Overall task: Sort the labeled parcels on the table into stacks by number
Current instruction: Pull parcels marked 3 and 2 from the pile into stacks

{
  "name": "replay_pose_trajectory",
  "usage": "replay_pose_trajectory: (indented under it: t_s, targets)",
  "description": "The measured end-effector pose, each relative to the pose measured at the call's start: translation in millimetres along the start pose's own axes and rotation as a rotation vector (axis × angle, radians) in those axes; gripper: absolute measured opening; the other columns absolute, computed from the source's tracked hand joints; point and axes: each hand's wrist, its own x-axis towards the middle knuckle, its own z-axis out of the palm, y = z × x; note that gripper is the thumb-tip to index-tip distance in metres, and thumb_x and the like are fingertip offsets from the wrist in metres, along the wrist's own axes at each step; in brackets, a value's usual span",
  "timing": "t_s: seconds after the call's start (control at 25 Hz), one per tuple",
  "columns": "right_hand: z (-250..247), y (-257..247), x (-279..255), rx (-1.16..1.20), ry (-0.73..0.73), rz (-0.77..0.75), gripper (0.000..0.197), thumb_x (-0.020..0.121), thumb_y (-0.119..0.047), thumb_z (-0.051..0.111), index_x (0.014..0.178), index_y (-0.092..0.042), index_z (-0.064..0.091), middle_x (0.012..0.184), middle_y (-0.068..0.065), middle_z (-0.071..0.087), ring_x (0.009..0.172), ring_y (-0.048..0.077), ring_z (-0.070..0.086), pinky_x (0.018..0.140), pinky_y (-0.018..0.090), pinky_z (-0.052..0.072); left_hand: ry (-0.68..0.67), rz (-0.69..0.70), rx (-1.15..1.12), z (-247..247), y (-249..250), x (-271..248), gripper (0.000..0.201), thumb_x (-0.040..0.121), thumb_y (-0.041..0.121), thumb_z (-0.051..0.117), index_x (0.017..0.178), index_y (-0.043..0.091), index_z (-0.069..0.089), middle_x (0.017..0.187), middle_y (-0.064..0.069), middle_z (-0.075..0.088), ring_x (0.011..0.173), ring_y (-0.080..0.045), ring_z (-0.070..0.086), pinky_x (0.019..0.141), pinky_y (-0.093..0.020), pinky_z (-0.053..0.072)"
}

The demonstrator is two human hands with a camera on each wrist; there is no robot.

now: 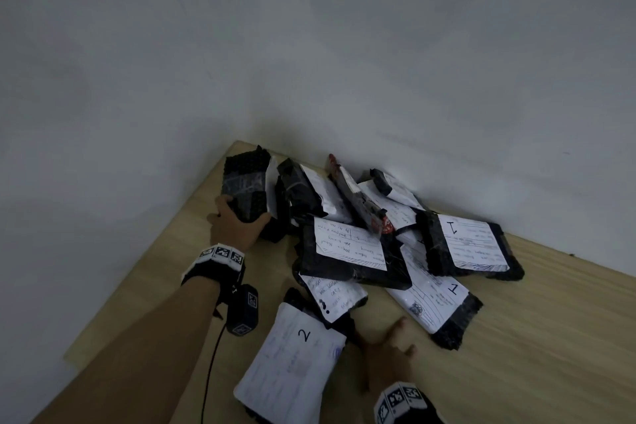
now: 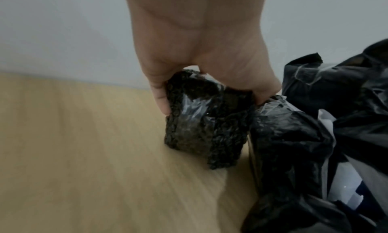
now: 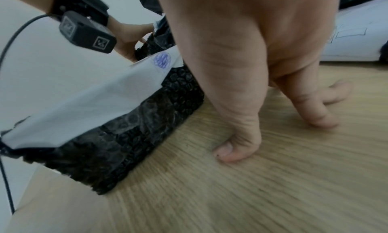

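A heap of black bubble-wrapped parcels with white handwritten labels lies in the table's far corner. My left hand (image 1: 237,217) grips a black bubble-wrap parcel (image 1: 246,184) at the heap's left end, thumb and fingers clamping its sides (image 2: 206,120), its lower end close to the wood. A parcel marked 2 (image 1: 292,361) lies near the front. My right hand (image 1: 389,351) rests just to its right, fingertips (image 3: 321,120) and thumb on the bare wood, holding nothing. Two parcels marked 1 (image 1: 468,246) (image 1: 435,301) lie on the right of the heap.
The wooden table (image 1: 533,354) meets grey walls at the far corner; its left edge (image 1: 103,330) runs diagonally. Bare wood shows to the right front. A black cable and a wrist camera (image 1: 244,311) hang under my left wrist.
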Motion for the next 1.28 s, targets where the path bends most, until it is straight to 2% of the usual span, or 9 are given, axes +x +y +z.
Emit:
replay_pose_trajectory:
  t_s: [0.08, 0.2, 0.28, 0.44, 0.64, 0.8, 0.92, 1.08, 1.28]
  targets:
    - [5, 1, 9, -0.041, -0.017, -0.031, 0.067, 0.102, -0.039, 0.04, 0.155, -0.037, -0.001, 0.154, 0.037, -0.017, 0.147, 0.04, 0.016, 0.115, 0.063, 0.01, -0.027, -0.001, -0.147, -7, -23, -6, 0.069, 0.074, 0.044, 0.076, 0.124, 0.022, 0.034, 0.124, -0.019, 0.049, 0.092, -0.036, 0.057, 0.08, -0.047, 0.053]
    - [13, 6, 12, -0.018, -0.019, -0.036, 0.063, 0.102, -0.029, 0.042, 0.155, -0.035, 0.009, 0.156, 0.037, -0.002, 0.144, 0.039, 0.025, 0.114, 0.066, 0.011, -0.154, -0.235, -0.419, -9, -70, -19, 0.047, 0.086, 0.044, 0.058, 0.122, 0.022, 0.038, 0.123, -0.015, 0.055, 0.103, -0.035, 0.059, 0.074, -0.043, 0.053]
    - [11, 12, 14, 0.002, -0.017, -0.054, 0.06, 0.103, -0.02, 0.034, 0.153, -0.044, 0.011, 0.155, 0.039, -0.002, 0.146, 0.042, 0.021, 0.113, 0.068, 0.013, -0.212, -0.348, -0.399, -7, -99, -26, 0.044, 0.089, 0.046, 0.046, 0.122, 0.017, 0.048, 0.12, -0.012, 0.058, 0.107, -0.036, 0.057, 0.074, -0.04, 0.048]
    - [0, 18, 17, 0.11, -0.035, 0.011, 0.062, 0.104, -0.014, 0.031, 0.152, -0.047, 0.011, 0.151, 0.041, -0.02, 0.147, 0.042, 0.015, 0.115, 0.066, 0.01, -0.273, -0.278, -0.216, -5, -124, -27, 0.032, 0.099, 0.037, 0.039, 0.11, 0.014, 0.058, 0.109, -0.011, 0.06, 0.11, -0.04, 0.056, 0.087, -0.043, 0.043]
    - [-22, 27, 25, 0.198, -0.02, 0.098, 0.06, 0.105, -0.017, 0.027, 0.152, -0.048, 0.006, 0.147, 0.043, -0.026, 0.144, 0.055, 0.002, 0.114, 0.07, 0.009, -0.152, -0.194, -0.123, 7, -44, 0, 0.065, 0.087, 0.055, 0.056, 0.131, 0.009, 0.042, 0.133, -0.024, 0.051, 0.114, -0.037, 0.055, 0.101, -0.046, 0.045]
    - [-30, 33, 19, 0.251, 0.013, 0.115, 0.084, 0.097, -0.002, 0.044, 0.151, -0.049, 0.0, 0.145, 0.045, -0.027, 0.137, 0.066, 0.01, 0.113, 0.069, 0.017, -0.283, -0.165, -0.064, 33, 35, 25, 0.106, 0.071, 0.069, 0.065, 0.145, 0.006, 0.023, 0.143, -0.022, 0.042, 0.124, -0.041, 0.049, 0.103, -0.048, 0.044]
    - [-36, 28, 20, 0.27, 0.031, 0.156, 0.09, 0.097, -0.003, 0.05, 0.152, -0.048, -0.005, 0.146, 0.045, -0.026, 0.135, 0.07, 0.006, 0.109, 0.064, 0.029, -0.37, 0.057, 0.094, 50, 72, 45, 0.109, 0.067, 0.062, 0.074, 0.146, 0.006, 0.024, 0.143, -0.02, 0.045, 0.126, -0.039, 0.049, 0.104, -0.047, 0.044]
    - [-58, 30, 30, 0.296, 0.05, 0.214, 0.093, 0.097, -0.009, 0.056, 0.151, -0.047, -0.009, 0.146, 0.043, -0.029, 0.133, 0.072, -0.001, 0.106, 0.06, 0.035, -0.458, 0.37, 0.43, 57, 76, 68, 0.106, 0.077, 0.038, 0.072, 0.15, 0.034, -0.004, 0.136, -0.026, 0.044, 0.112, -0.043, 0.054, 0.094, -0.05, 0.049]
    - [-88, 21, 53, 0.295, 0.094, 0.201, 0.094, 0.098, -0.002, 0.05, 0.147, -0.054, -0.011, 0.149, 0.037, -0.032, 0.134, 0.069, -0.012, 0.103, 0.062, 0.037, -0.362, 0.325, 0.513, 38, 109, 93, 0.112, 0.067, 0.062, 0.07, 0.149, 0.023, 0.005, 0.151, -0.021, 0.021, 0.136, -0.047, 0.027, 0.11, -0.059, 0.027]
